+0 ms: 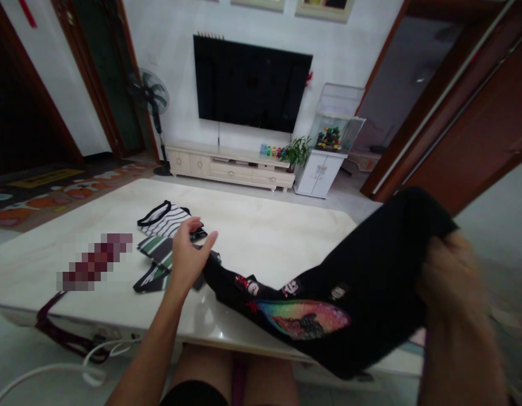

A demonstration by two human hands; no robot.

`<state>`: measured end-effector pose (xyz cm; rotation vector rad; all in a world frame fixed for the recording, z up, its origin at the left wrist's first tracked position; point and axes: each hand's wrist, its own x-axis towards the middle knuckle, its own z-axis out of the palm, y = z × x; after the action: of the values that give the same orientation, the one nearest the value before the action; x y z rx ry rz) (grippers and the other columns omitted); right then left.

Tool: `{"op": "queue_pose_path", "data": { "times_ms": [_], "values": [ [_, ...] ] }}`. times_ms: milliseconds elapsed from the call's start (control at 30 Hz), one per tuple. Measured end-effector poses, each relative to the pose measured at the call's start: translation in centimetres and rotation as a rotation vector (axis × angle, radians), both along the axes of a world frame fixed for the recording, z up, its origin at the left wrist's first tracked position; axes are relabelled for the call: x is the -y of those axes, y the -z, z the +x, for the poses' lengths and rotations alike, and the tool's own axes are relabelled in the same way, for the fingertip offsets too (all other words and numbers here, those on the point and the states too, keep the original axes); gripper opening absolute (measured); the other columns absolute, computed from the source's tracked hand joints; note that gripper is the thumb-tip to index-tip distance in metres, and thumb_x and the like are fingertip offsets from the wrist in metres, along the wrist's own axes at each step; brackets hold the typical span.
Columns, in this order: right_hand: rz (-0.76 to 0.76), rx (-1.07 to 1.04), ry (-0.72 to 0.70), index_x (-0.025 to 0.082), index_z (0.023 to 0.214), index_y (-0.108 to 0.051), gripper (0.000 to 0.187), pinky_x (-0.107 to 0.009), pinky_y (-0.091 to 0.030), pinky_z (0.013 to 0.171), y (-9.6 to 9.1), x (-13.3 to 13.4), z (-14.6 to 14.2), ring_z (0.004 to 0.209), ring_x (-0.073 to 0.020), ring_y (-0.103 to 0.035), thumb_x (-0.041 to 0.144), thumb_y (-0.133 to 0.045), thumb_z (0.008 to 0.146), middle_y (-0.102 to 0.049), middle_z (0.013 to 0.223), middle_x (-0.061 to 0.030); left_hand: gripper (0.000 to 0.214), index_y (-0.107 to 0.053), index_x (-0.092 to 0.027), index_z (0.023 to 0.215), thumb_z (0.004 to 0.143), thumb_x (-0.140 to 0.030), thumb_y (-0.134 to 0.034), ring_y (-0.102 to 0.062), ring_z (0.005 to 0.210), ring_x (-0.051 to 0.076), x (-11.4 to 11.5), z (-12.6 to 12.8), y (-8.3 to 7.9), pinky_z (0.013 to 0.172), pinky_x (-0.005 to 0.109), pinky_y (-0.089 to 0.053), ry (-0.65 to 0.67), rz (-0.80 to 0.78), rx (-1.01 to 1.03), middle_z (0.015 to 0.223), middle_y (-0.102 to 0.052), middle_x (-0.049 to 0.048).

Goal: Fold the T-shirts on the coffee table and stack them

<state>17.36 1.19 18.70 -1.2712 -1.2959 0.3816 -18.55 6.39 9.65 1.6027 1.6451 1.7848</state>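
Observation:
A black garment [383, 270] with a rainbow-coloured oval design and small cartoon figures stretches across the front right of the white table; I cannot tell its exact kind. My right hand [451, 276], smeared by motion, is closed on its raised right end. Beside the garment's narrow left end is my left hand [191, 251], thumb and fingers apart. Whether its palm touches the cloth is unclear. Behind and left of that hand lie a black-and-white striped garment [162, 223] and a green, grey and white striped garment [153, 254], partly hidden by my left hand and wrist.
Under these things is a pale glossy table [252, 220]. A pixelated dark red item [94, 262] lies on its left, with a strap hanging off the edge. A white cable [45, 369] loops below. Farther back are a fan [153, 98], a television [252, 84] and a low cabinet [227, 166].

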Motion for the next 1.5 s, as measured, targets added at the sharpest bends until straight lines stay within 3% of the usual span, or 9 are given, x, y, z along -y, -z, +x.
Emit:
{"op": "queue_pose_path", "data": {
  "times_ms": [133, 267, 433, 567, 667, 833, 1100, 1333, 1500],
  "values": [
    [-0.146, 0.222, -0.495, 0.02, 0.1, -0.064, 0.028, -0.03, -0.048, 0.065, -2.9, -2.7, -5.7, 0.074, -0.0174, -0.061, 0.035, -0.054, 0.079, -0.067, 0.083, -0.0013, 0.065, -0.039, -0.029, 0.129, 0.07, -0.035, -0.066, -0.035, 0.127, 0.025, 1.2, 5.1, -4.7, 0.097, 0.037, -0.037, 0.793, -0.027, 0.0, 0.139, -0.037, 0.0074],
    [-0.189, 0.422, -0.787, 0.022, 0.091, -0.067, 0.022, -0.03, -0.047, 0.074, -4.0, -3.7, -9.1, 0.08, -0.0168, -0.06, 0.032, -0.052, 0.079, -0.066, 0.083, 0.0005, 0.056, -0.053, -0.021, 0.119, 0.067, -0.031, -0.071, -0.053, 0.107, 0.023, -0.7, 8.1, -7.3, 0.089, 0.034, -0.043, 1.184, -0.132, -0.008, 0.115, -0.059, 0.0064],
    [-0.296, 0.52, -0.749, 0.02, 0.094, -0.062, 0.024, -0.026, -0.045, 0.062, -2.5, -4.3, -6.0, 0.071, -0.0156, -0.058, 0.036, -0.056, 0.077, -0.064, 0.08, -0.0004, 0.031, -0.066, -0.012, 0.084, 0.07, -0.04, -0.066, -0.06, 0.063, 0.014, -2.6, 6.6, -6.3, 0.057, 0.023, -0.046, 1.208, -0.48, 0.159, 0.074, -0.066, 0.0036],
    [-0.139, 0.875, -0.322, 0.019, 0.071, -0.064, 0.01, -0.029, -0.041, 0.064, 0.0, -4.7, -4.0, 0.068, -0.017, -0.052, 0.021, -0.055, 0.07, -0.058, 0.071, -0.0031, 0.032, -0.068, -0.014, 0.092, 0.073, -0.039, -0.065, -0.062, 0.067, 0.015, 0.2, 6.1, -6.8, 0.061, 0.024, -0.047, 1.402, -0.54, 0.149, 0.079, -0.068, 0.0047],
    [-0.097, 0.629, -0.329, 0.019, 0.081, -0.063, 0.016, -0.028, -0.041, 0.066, 0.3, -3.5, -4.6, 0.072, -0.0174, -0.054, 0.024, -0.05, 0.072, -0.059, 0.076, -0.0032, 0.032, -0.065, -0.018, 0.105, 0.078, -0.036, -0.059, -0.062, 0.089, 0.02, 1.8, 6.8, -7.7, 0.078, 0.029, -0.048, 1.615, -0.489, -0.121, 0.096, -0.068, 0.0059],
    [-0.271, 0.067, -0.604, 0.023, 0.079, -0.055, 0.019, -0.023, -0.039, 0.05, -1.7, -0.2, -6.3, 0.058, -0.0134, -0.051, 0.04, -0.054, 0.073, -0.056, 0.071, 0.0008, 0.067, -0.044, -0.022, 0.129, 0.067, -0.03, -0.07, -0.038, 0.124, 0.025, -1.1, 9.1, -6.1, 0.1, 0.035, -0.034, 1.098, -0.016, -0.193, 0.136, -0.044, 0.0077],
    [-0.257, 0.056, -0.493, 0.024, 0.08, -0.05, 0.033, -0.022, -0.038, 0.044, -3.6, 0.2, -3.3, 0.052, -0.0122, -0.051, 0.042, -0.069, 0.06, -0.056, 0.066, 0.003, 0.021, -0.066, -0.013, 0.081, 0.076, -0.026, -0.051, -0.06, 0.08, 0.019, -5.2, 9.4, -3.4, 0.075, 0.029, -0.046, 0.904, -0.117, -0.101, 0.079, -0.066, 0.0008],
    [-0.22, 0.967, 0.049, 0.017, 0.083, -0.06, 0.021, -0.03, -0.044, 0.064, -2.2, -4.8, 0.6, 0.068, -0.0177, -0.059, 0.01, -0.056, 0.063, -0.063, 0.07, -0.0027, 0.026, -0.068, -0.015, 0.085, 0.072, -0.01, -0.046, -0.061, 0.087, 0.016, -8.8, 6.9, -9.4, 0.083, 0.027, -0.046, 0.466, 0.209, 0.053, 0.085, -0.069, 0.0003],
    [0.272, 0.89, 0.574, 0.01, 0.104, -0.059, 0.027, -0.036, -0.042, 0.081, -6.2, -4.6, -0.2, 0.094, -0.0214, -0.056, 0.019, -0.042, 0.085, -0.062, 0.1, -0.015, 0.026, -0.065, -0.017, 0.096, 0.079, -0.011, -0.047, -0.059, 0.098, 0.015, -6.5, 5.4, -15.1, 0.092, 0.027, -0.043, 0.242, 0.57, 0.062, 0.099, -0.067, -0.0003]
  ]
}}
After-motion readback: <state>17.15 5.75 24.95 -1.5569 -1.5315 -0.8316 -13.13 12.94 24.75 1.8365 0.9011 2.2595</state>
